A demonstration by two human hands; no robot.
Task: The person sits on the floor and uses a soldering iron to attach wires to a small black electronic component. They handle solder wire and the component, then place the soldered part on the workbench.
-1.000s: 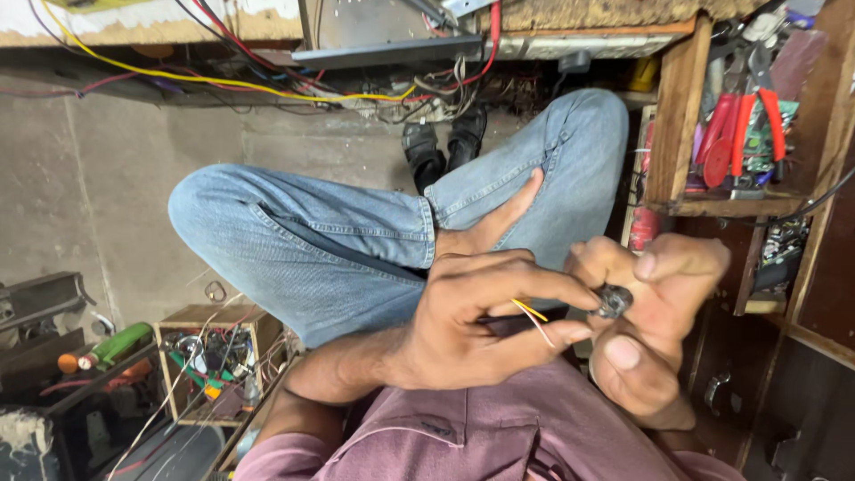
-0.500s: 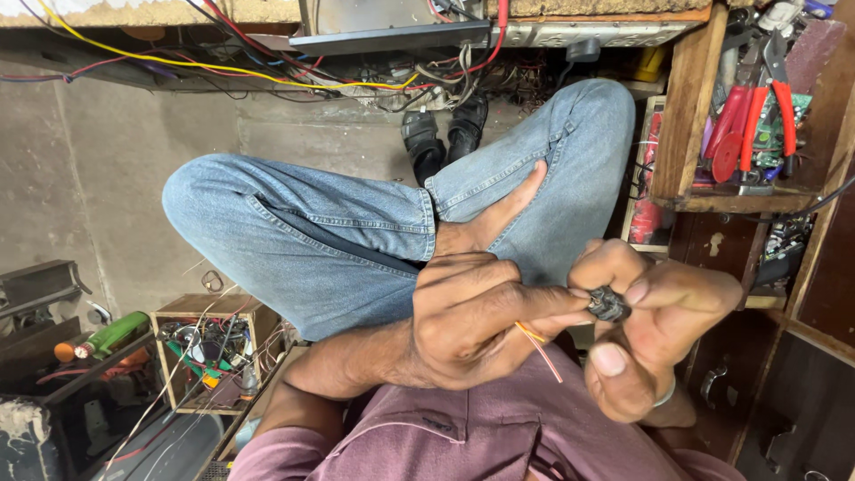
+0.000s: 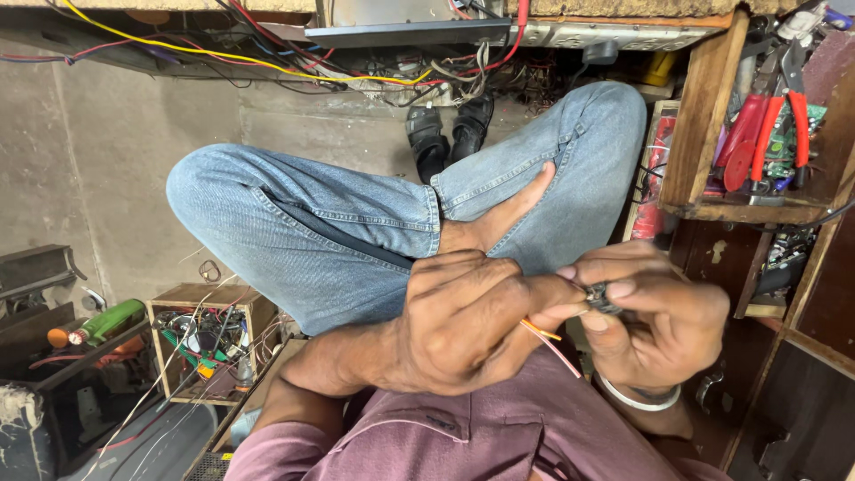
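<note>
Two hands met over the lap. Left hand (image 3: 463, 325) was curled, fingertips pinched together on a small dark part (image 3: 603, 297); right hand (image 3: 663, 321) clamped the same part between thumb and fingers from the other side. Thin orange and pink wires (image 3: 548, 338) hung just below the grip, toward the maroon shirt (image 3: 445, 445). Behind the grip were crossed legs in blue jeans (image 3: 312, 223) with a bare foot (image 3: 503, 214). Left of the grip was a wooden box of parts (image 3: 205, 334). Far beyond sat black sandals (image 3: 445, 129), tangled wiring (image 3: 267, 58) and red-handled pliers (image 3: 766, 125) on a shelf.
</note>
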